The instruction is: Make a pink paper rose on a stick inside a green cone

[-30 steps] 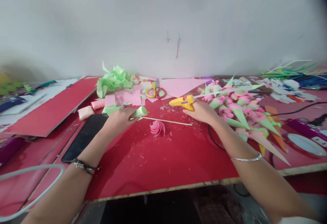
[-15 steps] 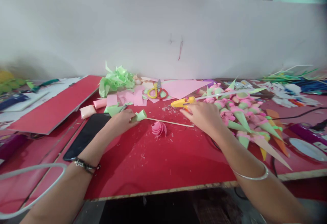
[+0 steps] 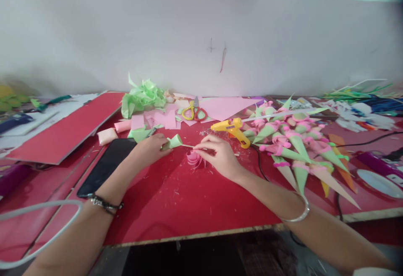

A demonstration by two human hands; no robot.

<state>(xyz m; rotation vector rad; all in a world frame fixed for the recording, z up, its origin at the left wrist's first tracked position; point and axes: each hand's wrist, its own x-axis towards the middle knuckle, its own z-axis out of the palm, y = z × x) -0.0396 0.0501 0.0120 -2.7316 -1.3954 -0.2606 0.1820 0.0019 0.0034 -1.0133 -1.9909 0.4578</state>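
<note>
My left hand [image 3: 151,150] is closed around a small light-green paper cone [image 3: 175,141], its wide end facing right. From beside the cone's mouth a thin stick [image 3: 187,145] runs to my right hand [image 3: 220,158], whose thumb and forefinger pinch it. Whether the stick reaches inside the cone I cannot tell. Just below the fingertips lies a curled pink paper flower [image 3: 192,158], partly covered by my right hand. A yellow glue gun [image 3: 231,127] rests behind that hand, apart from it, with a long clear glue stick out of its back.
Finished-looking paper cones with pink flowers [image 3: 296,141] pile up at the right. Scissors [image 3: 194,112], pink paper sheets [image 3: 226,107] and crumpled green paper [image 3: 145,97] lie at the back. A phone [image 3: 105,169] sits under my left forearm. The glue gun's black cord [image 3: 260,164] trails rightward.
My right hand has let go of the glue gun and moved left to pinch the thin stick. The left hand still holds the green cone in nearly the same place.
</note>
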